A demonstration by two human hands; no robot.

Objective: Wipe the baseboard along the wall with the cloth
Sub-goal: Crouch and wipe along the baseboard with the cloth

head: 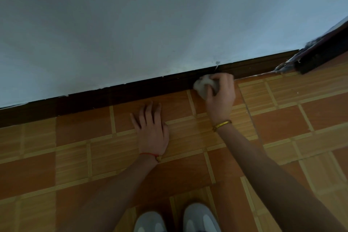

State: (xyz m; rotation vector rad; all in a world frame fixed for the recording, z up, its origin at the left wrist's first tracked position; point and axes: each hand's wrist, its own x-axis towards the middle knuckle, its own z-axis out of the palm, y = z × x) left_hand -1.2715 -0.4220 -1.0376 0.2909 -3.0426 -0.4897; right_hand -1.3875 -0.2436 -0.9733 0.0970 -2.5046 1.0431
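Head view looks down on a person crouched at the foot of a pale wall [150, 24], shoes [177, 218] at the bottom edge. Their right hand [220, 96] has its fingers [225, 79] curled round a bunched white cloth [202, 85], pressing it against the dark baseboard [131, 92] where that meets the tiled floor [75, 156]. Their left hand [152, 130] lies flat on the floor just short of the baseboard, fingers spread and holding nothing (a prop for balance, by the look of it). The step in hand is the wiping stroke itself, somewhere mid-run: a long stretch lies to the left, a shorter one to the right up to the door frame [320, 51]. Which stretch is already clean I cannot tell. The next move calls for sliding the cloth along the board under steady pressure, and shifting the propping hand and feet to follow.
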